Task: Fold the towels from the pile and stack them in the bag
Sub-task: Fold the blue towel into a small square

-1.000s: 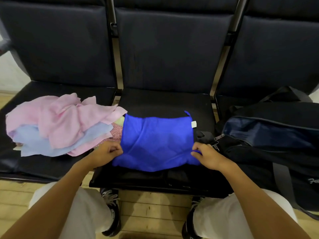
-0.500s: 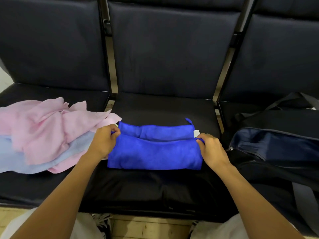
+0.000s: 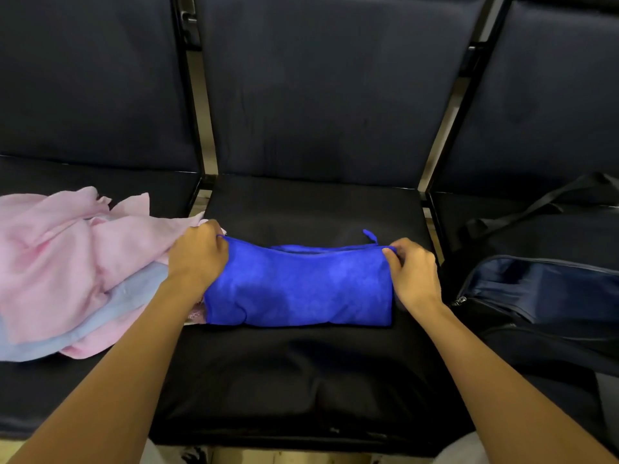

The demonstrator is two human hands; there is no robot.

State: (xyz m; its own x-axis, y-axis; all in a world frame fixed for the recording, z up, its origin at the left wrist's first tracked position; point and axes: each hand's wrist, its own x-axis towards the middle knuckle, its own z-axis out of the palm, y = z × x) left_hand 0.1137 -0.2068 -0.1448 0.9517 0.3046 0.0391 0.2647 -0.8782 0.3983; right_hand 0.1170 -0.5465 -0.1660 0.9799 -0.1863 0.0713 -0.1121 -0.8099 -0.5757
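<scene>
Towel: the blue towel lay on the middle seat, folded over on itself, top edge bunched and a loop sticking up at the far right corner.
Left hand: grip closed, pinching the towel's upper left corner.
Right hand: grip closed, pinching the upper right corner.
Pile: pink and pale blue towels heaped on the left seat, touching the blue towel's left end.
Bag: unzipped on the right seat, just beside the towel.
Risk: uneven layers could have slid apart on lifting, since only the corners were held.
Risk: the left hand could have snagged a pink towel and dragged it along.
</scene>
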